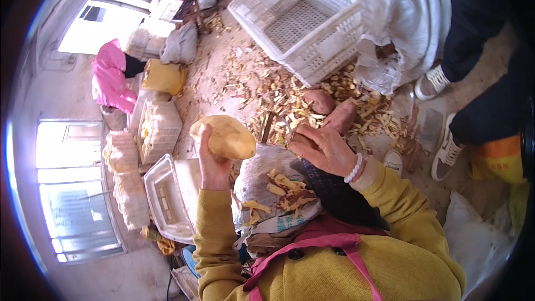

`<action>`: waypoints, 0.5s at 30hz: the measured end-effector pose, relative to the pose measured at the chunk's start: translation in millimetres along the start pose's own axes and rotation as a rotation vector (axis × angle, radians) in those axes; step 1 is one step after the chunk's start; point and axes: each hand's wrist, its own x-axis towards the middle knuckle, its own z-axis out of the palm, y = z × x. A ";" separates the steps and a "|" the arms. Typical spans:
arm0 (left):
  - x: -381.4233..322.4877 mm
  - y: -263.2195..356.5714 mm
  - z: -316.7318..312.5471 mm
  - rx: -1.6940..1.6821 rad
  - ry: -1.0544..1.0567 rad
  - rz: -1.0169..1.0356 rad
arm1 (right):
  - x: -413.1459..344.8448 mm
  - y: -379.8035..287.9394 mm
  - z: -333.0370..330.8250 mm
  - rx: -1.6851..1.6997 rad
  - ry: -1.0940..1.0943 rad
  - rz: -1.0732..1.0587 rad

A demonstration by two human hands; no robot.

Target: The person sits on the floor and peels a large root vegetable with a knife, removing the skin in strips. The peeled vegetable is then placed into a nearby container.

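Note:
My left hand (214, 167) grips a large peeled sweet potato (225, 137), pale yellow and smooth, held up over my lap. In my right hand (328, 150) is a peeler with a bowed metal frame (266, 126); the fingers cover its handle. The peeler is apart from the potato, a little to its right. Strips of peel (288, 190) lie on the pale woven sack (255, 175) across my lap. Two unpeeled, reddish sweet potatoes (318, 100) rest on the floor beyond my right hand, among scattered peelings (267, 96).
Ahead stands a white perforated plastic crate (301, 50). Beside it is a white woven sack (405, 21), near a person's dark trousers and shoes (432, 83). Left are a white tub (169, 200), crates with peeled pieces (161, 129), and a person in pink (110, 75).

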 end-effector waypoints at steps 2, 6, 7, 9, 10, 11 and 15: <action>-0.2 2.5 1.8 -0.007 0.004 0.009 | 10.8 -15.6 1.7 0.169 -0.097 0.187; -2.8 6.5 5.3 -0.013 0.055 0.019 | 19.5 -26.4 16.9 0.067 -0.092 0.075; -3.0 4.6 5.8 -0.015 0.045 0.024 | 17.7 -26.0 20.7 0.062 -0.103 0.072; -1.8 1.4 5.6 -0.073 0.042 0.000 | 12.5 -21.2 26.2 -0.036 -0.104 0.065; -0.7 -1.3 4.8 -0.097 0.029 0.012 | 9.2 -16.4 27.2 -0.053 -0.122 0.075; 0.3 -4.6 3.3 -0.087 0.103 -0.008 | 4.1 -11.2 26.4 -0.069 -0.139 0.091; 6.2 -8.1 -8.7 -0.270 0.042 0.120 | -21.0 37.8 8.9 -0.356 -0.232 0.292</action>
